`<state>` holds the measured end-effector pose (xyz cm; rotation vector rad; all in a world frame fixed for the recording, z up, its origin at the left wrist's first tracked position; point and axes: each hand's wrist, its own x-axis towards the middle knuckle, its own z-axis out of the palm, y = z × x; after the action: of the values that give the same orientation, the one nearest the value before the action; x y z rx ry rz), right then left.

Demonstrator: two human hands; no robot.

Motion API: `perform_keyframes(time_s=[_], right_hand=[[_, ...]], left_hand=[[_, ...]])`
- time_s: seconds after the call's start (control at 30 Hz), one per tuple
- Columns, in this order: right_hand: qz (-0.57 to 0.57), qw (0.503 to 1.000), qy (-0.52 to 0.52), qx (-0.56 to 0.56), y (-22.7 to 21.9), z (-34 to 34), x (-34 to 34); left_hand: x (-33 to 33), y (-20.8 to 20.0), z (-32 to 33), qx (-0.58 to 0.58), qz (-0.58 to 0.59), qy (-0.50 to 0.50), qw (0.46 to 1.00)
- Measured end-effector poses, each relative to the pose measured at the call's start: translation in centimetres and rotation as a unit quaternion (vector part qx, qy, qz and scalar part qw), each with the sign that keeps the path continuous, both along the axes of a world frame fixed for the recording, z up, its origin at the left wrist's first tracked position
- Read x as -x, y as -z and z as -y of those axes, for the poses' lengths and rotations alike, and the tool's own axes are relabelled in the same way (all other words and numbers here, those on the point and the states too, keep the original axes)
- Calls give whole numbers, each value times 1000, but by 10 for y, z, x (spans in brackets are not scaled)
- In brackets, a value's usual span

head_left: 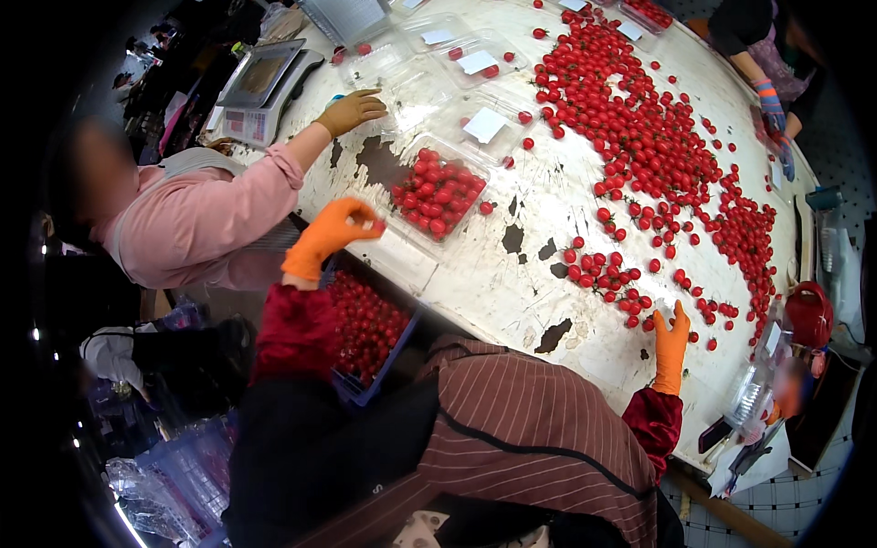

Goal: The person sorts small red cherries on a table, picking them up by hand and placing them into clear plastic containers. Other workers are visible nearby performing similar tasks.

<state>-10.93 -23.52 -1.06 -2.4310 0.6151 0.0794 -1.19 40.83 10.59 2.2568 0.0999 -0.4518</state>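
My left hand (326, 239), in an orange glove, is pinched round a cherry tomato (378, 226) above the near table edge. It hovers over a blue crate (407, 332) full of small red tomatoes (358, 315). Just beyond it stands a clear plastic box (477, 206) heaped with cherry tomatoes (437, 194). At the right, my right hand (671, 349), also orange-gloved, has its thumb and fingers apart over the table. Its fingertips are beside loose cherry tomatoes (632, 308) at the near end of the spread pile (639, 123).
At my left a co-worker's gloved hand (352, 112) reaches toward clear empty boxes (429, 96) with white cards. A scale (265, 100) stands beyond. Another person's gloved hand (773, 114) is across the table. A red object (808, 313) and scissors (756, 449) lie at the right.
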Motion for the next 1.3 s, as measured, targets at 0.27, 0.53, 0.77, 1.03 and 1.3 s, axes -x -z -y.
perform_keyframes(time_s=[0.27, 0.53, 0.77, 1.03, 1.3], right_hand=[[12, 1000, 8, -10, -1, 0, 1], [-25, 997, -48, 51, -2, -11, 1], [-54, 996, -68, -29, -16, -46, -20], [-11, 986, -101, -133, -9, -105, -48], [45, 847, -36, -528, -14, -91, -70]], left_hand=[[82, 30, -34, -282, -99, 79, 951], [36, 45, 181, 21, 35, 177, 983], [-12, 72, 331, -124, 13, 248, 961], [-19, 105, 388, 17, 35, 270, 962], [-62, 109, 359, 442, -283, 135, 840]])
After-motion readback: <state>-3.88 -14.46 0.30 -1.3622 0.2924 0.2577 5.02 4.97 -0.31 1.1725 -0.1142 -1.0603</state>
